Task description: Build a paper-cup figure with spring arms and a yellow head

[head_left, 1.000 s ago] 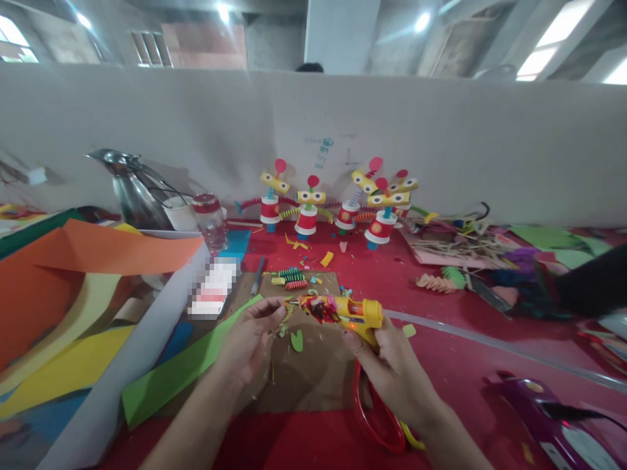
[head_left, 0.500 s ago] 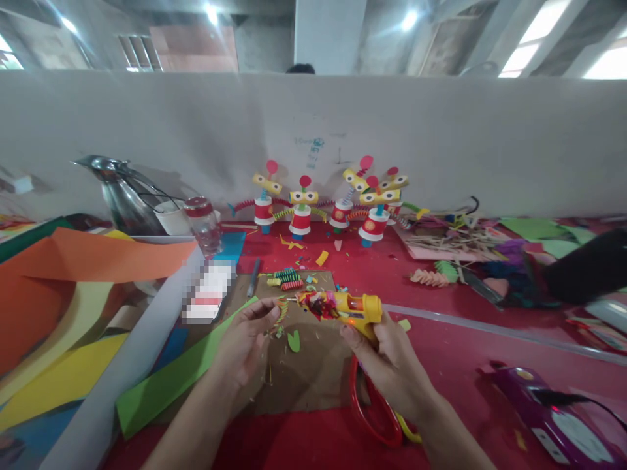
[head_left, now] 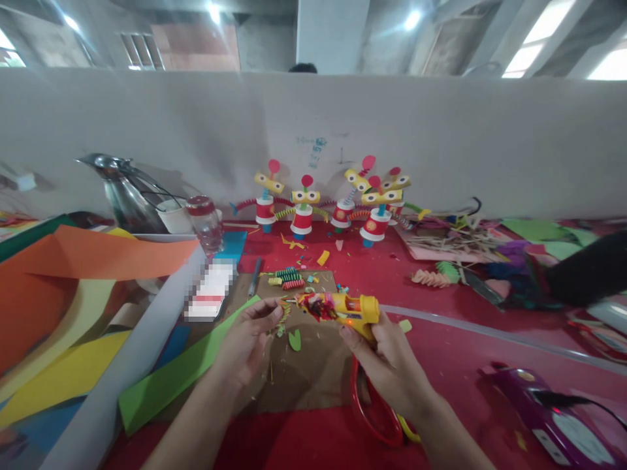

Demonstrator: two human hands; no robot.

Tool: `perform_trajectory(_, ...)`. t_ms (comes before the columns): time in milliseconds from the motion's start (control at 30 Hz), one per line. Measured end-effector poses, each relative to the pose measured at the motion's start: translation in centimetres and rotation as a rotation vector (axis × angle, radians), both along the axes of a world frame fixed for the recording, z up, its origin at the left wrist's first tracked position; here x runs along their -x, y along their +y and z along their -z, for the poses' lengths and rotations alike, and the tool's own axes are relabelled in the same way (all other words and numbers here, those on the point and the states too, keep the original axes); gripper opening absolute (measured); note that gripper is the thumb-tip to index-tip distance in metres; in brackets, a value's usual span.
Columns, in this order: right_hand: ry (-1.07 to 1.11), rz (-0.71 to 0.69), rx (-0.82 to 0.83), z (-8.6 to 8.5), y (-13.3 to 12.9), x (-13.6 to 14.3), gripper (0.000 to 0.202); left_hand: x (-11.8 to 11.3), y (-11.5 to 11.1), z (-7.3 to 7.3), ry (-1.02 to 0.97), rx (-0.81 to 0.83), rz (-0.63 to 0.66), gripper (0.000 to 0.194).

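Over the cardboard sheet [head_left: 298,385], my left hand [head_left: 249,336] pinches a small folded paper spring [head_left: 285,314] in yellow and green. My right hand [head_left: 392,359] is wrapped round the handle of a yellow hot glue gun [head_left: 360,310], its front smeared with red and dark residue and a small orange light glowing on its side. The gun's nozzle points left and meets the top of the spring at my left fingertips; whether glue is coming out is too small to tell. A green paper leaf shape [head_left: 294,340] lies just below the nozzle.
Several paper-cup figures [head_left: 302,222] stand along the white partition [head_left: 196,130]. Red-handled scissors [head_left: 372,411] lie under my right wrist. More paper springs [head_left: 289,277] rest on the cardboard. A box of coloured paper [head_left: 117,365] is at left, a purple power strip [head_left: 553,411] at right.
The view has shifted very slightly. The glue gun has edged a little left, its nozzle staying at the paper spring; both hands keep their grips.
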State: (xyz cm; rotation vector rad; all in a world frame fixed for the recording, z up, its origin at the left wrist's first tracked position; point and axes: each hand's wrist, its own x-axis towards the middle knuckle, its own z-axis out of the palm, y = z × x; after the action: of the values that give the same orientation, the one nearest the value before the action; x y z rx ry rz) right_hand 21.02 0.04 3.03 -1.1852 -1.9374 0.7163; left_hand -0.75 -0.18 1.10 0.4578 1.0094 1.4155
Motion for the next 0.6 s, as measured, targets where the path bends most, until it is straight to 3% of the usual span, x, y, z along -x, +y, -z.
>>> perform_trajectory(600,-0.063,0.021,0.056,-0.32,-0.34,-0.13,0.027,0.19,0.13,0.31,-0.018,0.018,0.004,0.020)
